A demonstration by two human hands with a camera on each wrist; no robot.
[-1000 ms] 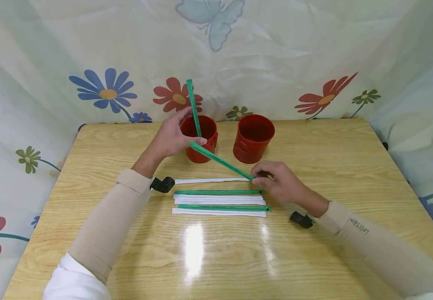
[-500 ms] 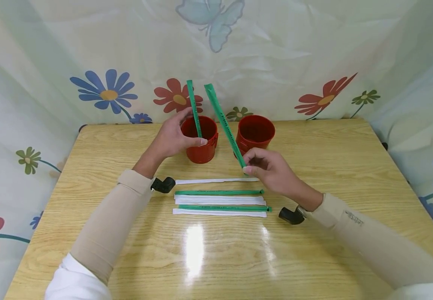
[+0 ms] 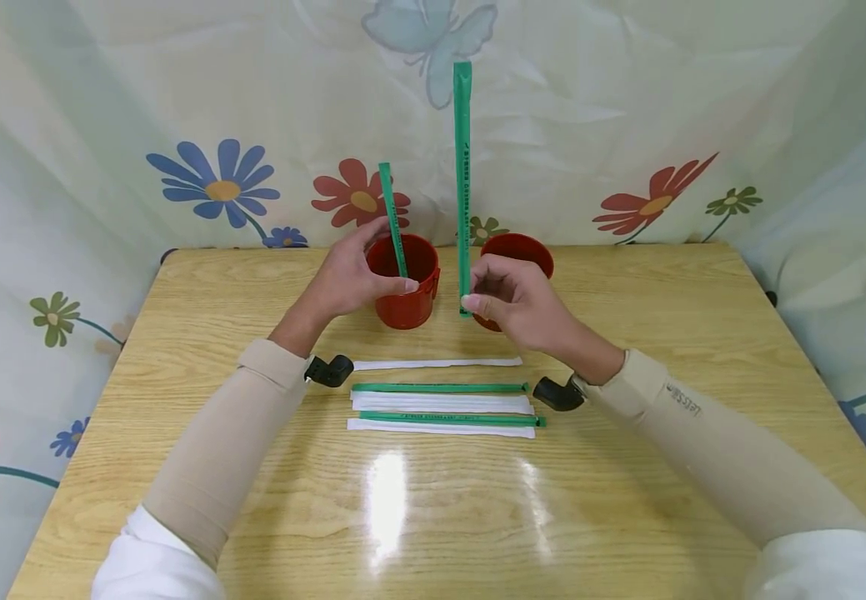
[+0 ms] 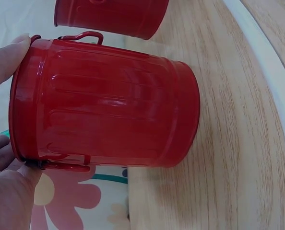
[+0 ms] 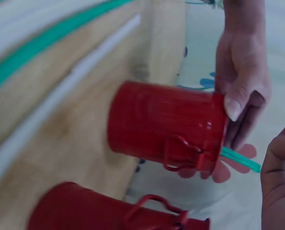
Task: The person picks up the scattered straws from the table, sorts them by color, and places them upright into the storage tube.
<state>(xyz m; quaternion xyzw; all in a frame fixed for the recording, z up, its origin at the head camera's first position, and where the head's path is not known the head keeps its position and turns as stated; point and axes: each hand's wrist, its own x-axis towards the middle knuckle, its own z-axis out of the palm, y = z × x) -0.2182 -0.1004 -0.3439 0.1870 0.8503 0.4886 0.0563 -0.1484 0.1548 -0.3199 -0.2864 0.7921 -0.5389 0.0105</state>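
Observation:
My left hand (image 3: 346, 275) grips the left red bucket (image 3: 406, 313) at its rim, with the thumb on the near side. A green paper-wrapped straw (image 3: 391, 200) leans upright inside that bucket. Between thumb and fingers, my right hand (image 3: 526, 304) pinches a second green paper-wrapped straw (image 3: 463, 167) near its lower end. This straw stands almost vertical, just right of the left bucket in the head view. Behind the right hand, and partly hidden by it, is the right red bucket (image 3: 543, 260). In the left wrist view, the gripped bucket (image 4: 113, 105) shows its ribbed wall and side handles.
A row of wrapped straws lies across the wooden table (image 3: 448, 517): a white straw (image 3: 436, 363) at the back, then a green straw (image 3: 440, 387), several white ones (image 3: 440, 403), another green straw (image 3: 448, 417) and a white one in front. A flowered curtain (image 3: 290, 83) hangs behind.
My right hand has moved left and away from me, towards the buckets, swinging its green straw from slanted to nearly upright. The left hand stays on the left bucket.

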